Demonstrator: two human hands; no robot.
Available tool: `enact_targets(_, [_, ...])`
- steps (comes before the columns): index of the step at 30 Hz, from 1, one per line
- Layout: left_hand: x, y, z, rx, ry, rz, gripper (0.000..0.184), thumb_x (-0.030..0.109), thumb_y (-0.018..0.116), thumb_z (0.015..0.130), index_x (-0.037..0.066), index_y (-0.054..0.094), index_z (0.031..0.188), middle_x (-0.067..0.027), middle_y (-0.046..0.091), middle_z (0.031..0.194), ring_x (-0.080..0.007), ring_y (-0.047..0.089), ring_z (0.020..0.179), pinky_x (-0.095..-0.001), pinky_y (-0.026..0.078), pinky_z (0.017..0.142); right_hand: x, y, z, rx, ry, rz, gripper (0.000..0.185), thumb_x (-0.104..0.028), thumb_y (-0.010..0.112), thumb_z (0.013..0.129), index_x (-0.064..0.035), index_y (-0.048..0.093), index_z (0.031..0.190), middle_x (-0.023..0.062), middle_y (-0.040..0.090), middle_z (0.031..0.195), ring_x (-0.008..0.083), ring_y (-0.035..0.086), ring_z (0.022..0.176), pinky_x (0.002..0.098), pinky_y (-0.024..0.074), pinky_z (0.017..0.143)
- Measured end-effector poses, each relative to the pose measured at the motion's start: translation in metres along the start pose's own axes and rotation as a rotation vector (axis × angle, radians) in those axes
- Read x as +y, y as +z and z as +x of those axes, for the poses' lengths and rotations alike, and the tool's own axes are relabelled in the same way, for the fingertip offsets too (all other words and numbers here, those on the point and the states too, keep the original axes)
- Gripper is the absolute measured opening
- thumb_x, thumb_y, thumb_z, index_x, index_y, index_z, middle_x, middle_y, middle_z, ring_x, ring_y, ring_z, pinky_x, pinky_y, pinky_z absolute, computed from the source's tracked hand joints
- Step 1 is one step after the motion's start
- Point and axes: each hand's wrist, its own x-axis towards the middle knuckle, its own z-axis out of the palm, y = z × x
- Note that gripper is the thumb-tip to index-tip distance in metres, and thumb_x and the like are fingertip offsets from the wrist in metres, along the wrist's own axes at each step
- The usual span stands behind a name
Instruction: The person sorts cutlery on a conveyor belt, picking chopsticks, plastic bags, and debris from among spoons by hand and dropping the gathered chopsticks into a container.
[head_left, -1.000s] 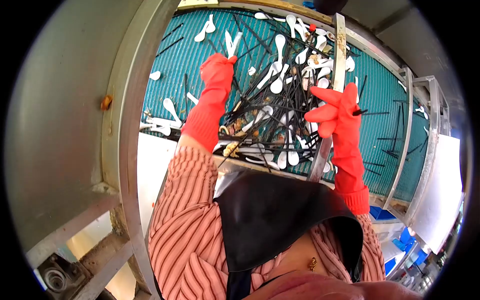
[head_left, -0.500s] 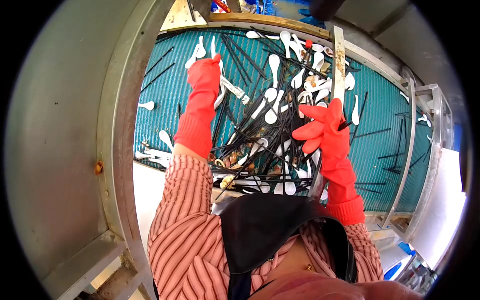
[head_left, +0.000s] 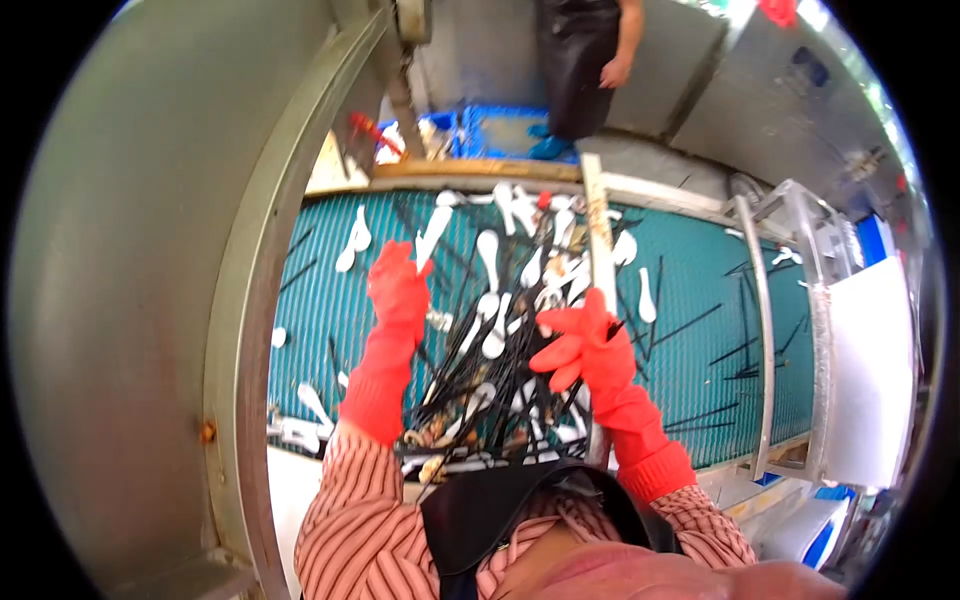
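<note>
Left of the metal bar [head_left: 598, 215], the left hand [head_left: 398, 283] reaches forward, fingers curled round white spoons [head_left: 434, 232], while the right hand [head_left: 600, 355] slants over the bar, fingers spread loosely.

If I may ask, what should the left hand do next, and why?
I would probably reach the left hand toward the two loose spoons on its left: it appears to hold white utensils, seemingly spoons, and that pair lies clear of the tangled black chopsticks.
</note>
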Motion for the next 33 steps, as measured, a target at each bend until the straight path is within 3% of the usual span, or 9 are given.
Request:
enact_targets(2, [0.060, -0.023, 0.028, 0.033, 0.141, -0.266, 0.012, 0.001, 0.083, 0.075, 0.002, 0.073, 0.082, -0.0195, 0.076, 0.115, -0.0433, 0.068, 0.118, -0.0494, 0.057, 0.097, -0.009, 0.016, -0.004, 0.057, -0.023, -0.136, 0.088, -0.077, 0.037, 0.101, 0.0010, 0.070, 0.123, 0.0225, 0.077, 0.083, 0.0279, 0.069, 0.050, 0.0339, 0.0529, 0.044])
enact_targets(7, [0.205, -0.083, 0.072, -0.209, 0.516, -0.857, 0.019, 0.002, 0.076, 0.081, 0.003, 0.075, 0.099, -0.0157, 0.074, 0.107, -0.0379, 0.071, 0.100, -0.0436, 0.057, 0.082, -0.018, 0.023, -0.012, 0.075, 0.000, -0.193, 0.088, -0.079, 0.038, 0.100, -0.0003, 0.067, 0.127, 0.0196, 0.077, 0.080, 0.0240, 0.068, 0.050, 0.0318, 0.0512, 0.045])
enact_targets(9, [0.236, -0.093, 0.060, -0.458, 0.560, -1.010, 0.018, 0.006, 0.074, 0.085, 0.003, 0.075, 0.103, -0.0177, 0.075, 0.112, -0.0375, 0.071, 0.102, -0.0444, 0.057, 0.084, 0.033, -0.019, 0.033, 0.162, -0.762, -0.664, 0.067, -0.064, 0.045, 0.106, -0.0061, 0.063, 0.134, 0.0174, 0.078, 0.083, 0.0249, 0.070, 0.053, 0.0319, 0.0538, 0.048])
enact_targets(12, [0.254, -0.090, 0.067, -0.597, 0.809, -1.137, 0.013, 0.009, 0.070, 0.089, 0.005, 0.072, 0.101, -0.0154, 0.070, 0.106, -0.0355, 0.070, 0.096, -0.0460, 0.055, 0.080, 0.049, -0.029, 0.043, 0.293, -0.929, -0.787, 0.061, -0.057, 0.047, 0.107, -0.0057, 0.060, 0.137, 0.0168, 0.078, 0.084, 0.0258, 0.071, 0.054, 0.0301, 0.0550, 0.050])
enact_targets(14, [0.243, -0.047, 0.096, -0.329, 0.896, -0.992, 0.017, 0.011, 0.073, 0.082, 0.006, 0.071, 0.099, -0.0126, 0.066, 0.096, -0.0350, 0.068, 0.090, -0.0468, 0.053, 0.076, 0.000, 0.008, 0.001, 0.100, -0.310, -0.394, 0.068, -0.063, 0.044, 0.106, -0.0038, 0.062, 0.135, 0.0182, 0.078, 0.085, 0.0254, 0.070, 0.052, 0.0302, 0.0545, 0.049])
enact_targets(17, [0.201, 0.014, 0.185, -0.149, 0.786, -0.643, 0.022, 0.018, 0.074, 0.079, 0.008, 0.072, 0.097, -0.0137, 0.067, 0.094, -0.0367, 0.066, 0.091, -0.0489, 0.053, 0.078, -0.002, 0.011, -0.006, 0.039, -0.068, -0.133, 0.077, -0.066, 0.041, 0.107, 0.0039, 0.066, 0.126, 0.0229, 0.077, 0.085, 0.0258, 0.069, 0.052, 0.0319, 0.0542, 0.047])
enact_targets(20, [0.101, 0.047, 0.271, 0.194, 0.354, -0.107, 0.072, 0.047, 0.076, 0.089, 0.005, 0.056, 0.144, -0.0232, 0.062, 0.137, -0.0423, 0.059, 0.124, -0.0487, 0.049, 0.104, -0.002, 0.005, -0.004, -0.022, -0.053, -0.083, 0.076, -0.065, 0.042, 0.107, 0.0049, 0.066, 0.125, 0.0237, 0.077, 0.084, 0.0266, 0.070, 0.053, 0.0319, 0.0535, 0.046])
enact_targets(21, [0.095, 0.015, 0.277, -0.240, 0.039, -0.006, 0.083, 0.048, 0.074, 0.092, 0.002, 0.045, 0.155, -0.0251, 0.055, 0.149, -0.0403, 0.054, 0.136, -0.0483, 0.044, 0.113, -0.005, 0.009, -0.004, -0.001, -0.040, -0.093, 0.077, -0.065, 0.042, 0.106, 0.0051, 0.065, 0.125, 0.0232, 0.077, 0.084, 0.0265, 0.070, 0.053, 0.0316, 0.0525, 0.045])
enact_targets(33, [-0.018, -0.081, -0.039, 0.058, -0.059, 0.203, 0.058, 0.032, 0.078, 0.091, -0.001, 0.063, 0.137, -0.0299, 0.063, 0.138, -0.0431, 0.061, 0.129, -0.0516, 0.050, 0.108, -0.008, 0.016, 0.001, 0.048, 0.002, -0.243, 0.088, -0.075, 0.033, 0.104, 0.0036, 0.070, 0.119, 0.0210, 0.077, 0.080, 0.0240, 0.066, 0.047, 0.0317, 0.0508, 0.044])
